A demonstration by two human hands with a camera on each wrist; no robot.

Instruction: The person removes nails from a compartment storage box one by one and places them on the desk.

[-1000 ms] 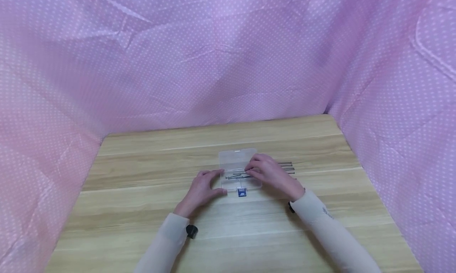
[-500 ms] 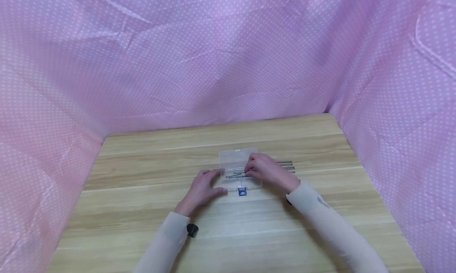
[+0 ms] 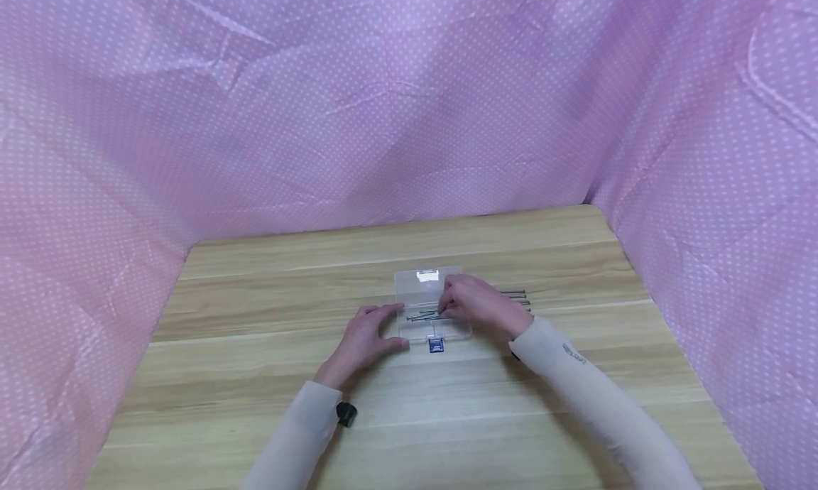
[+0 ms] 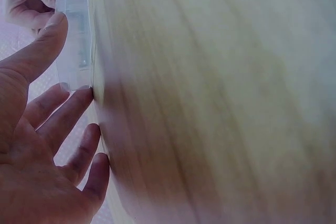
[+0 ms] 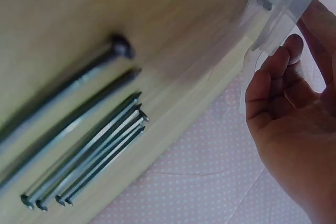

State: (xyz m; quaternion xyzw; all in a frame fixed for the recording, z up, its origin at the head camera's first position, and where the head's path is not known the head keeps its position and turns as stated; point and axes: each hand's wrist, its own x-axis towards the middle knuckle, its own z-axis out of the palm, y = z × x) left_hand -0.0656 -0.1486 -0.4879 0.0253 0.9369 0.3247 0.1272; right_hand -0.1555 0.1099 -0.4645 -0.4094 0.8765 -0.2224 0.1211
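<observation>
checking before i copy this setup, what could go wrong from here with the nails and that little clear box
The clear box is light and only steadied by the left hand's thumb and fingertips, so it could slide as the right hand works in it. The loose nails beside it could roll across the table. Their points might prick fingers.

1. A wooden table [image 3: 255, 376] is seen across the lower half of the head view.
2. Pink dotted fabric [image 3: 319, 106] is hung behind the table from 9 o'clock through 12 to 3 o'clock.
</observation>
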